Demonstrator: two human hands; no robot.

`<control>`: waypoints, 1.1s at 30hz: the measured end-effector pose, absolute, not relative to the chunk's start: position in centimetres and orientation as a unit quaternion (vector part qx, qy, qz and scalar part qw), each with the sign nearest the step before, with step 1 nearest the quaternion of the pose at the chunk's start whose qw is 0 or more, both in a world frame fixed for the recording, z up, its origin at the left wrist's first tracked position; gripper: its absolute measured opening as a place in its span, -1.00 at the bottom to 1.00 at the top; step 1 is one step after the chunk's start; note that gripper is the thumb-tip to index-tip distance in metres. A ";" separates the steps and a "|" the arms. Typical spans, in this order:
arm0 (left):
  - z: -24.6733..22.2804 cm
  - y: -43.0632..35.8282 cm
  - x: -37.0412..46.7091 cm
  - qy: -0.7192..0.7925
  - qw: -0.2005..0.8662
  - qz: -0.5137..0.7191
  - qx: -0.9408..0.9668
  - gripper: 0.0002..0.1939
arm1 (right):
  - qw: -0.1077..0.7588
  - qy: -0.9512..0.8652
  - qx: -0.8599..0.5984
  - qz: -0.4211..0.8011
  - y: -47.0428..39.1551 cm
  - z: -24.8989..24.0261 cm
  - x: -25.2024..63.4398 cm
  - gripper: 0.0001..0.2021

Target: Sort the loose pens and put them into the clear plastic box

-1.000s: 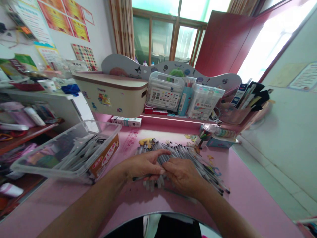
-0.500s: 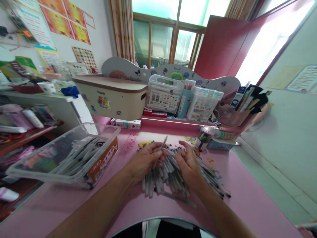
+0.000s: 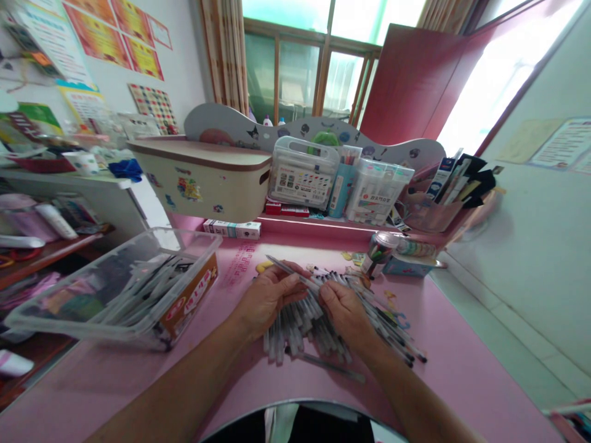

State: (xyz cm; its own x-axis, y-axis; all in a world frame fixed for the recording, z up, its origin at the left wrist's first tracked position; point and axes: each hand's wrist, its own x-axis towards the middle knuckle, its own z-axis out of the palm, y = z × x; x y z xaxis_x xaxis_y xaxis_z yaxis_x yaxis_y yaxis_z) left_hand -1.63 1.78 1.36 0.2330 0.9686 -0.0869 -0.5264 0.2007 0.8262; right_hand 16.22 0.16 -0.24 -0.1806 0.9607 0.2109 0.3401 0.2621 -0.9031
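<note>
Change: half a second ago only the left hand [image 3: 266, 301] had the grey pen [image 3: 282, 265], held steep, with the right hand [image 3: 347, 311] apart from it. Now the pen leans over to the left and the right hand has come in to its lower end, so both hands are working on one pen.

Left hand: thumb against fingers, lightly pinched around the middle of the pen, the other fingers loosely curled. Right hand: fingers folded, thumb pressed in, looks gripped on the pen's near end; that end is hidden, so exact contact can't be told.

Pen lies between the two hands, its upper tip sticking out beyond the left fingers, above the heap of pens [image 3: 295, 329] on the pink worktop [image 3: 443, 351]. Heap sits under and between the hands. One loose pen [image 3: 329, 365] lies crosswise on the near side. Clear bin [image 3: 190, 301], also holding pens, stands left of the left hand.
</note>
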 end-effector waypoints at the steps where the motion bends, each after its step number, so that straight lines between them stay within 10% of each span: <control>1: 1.3 1.8 -1.6 0.339 0.698 0.523 0.353 -0.82 | 0.425 -0.673 -0.490 0.355 0.2 -0.2 16.3 -0.61; 33: 0.8 1.8 -1.1 0.350 0.653 0.567 0.360 -0.67 | 0.459 -0.672 -0.475 0.335 0.4 -0.6 16.5 -0.79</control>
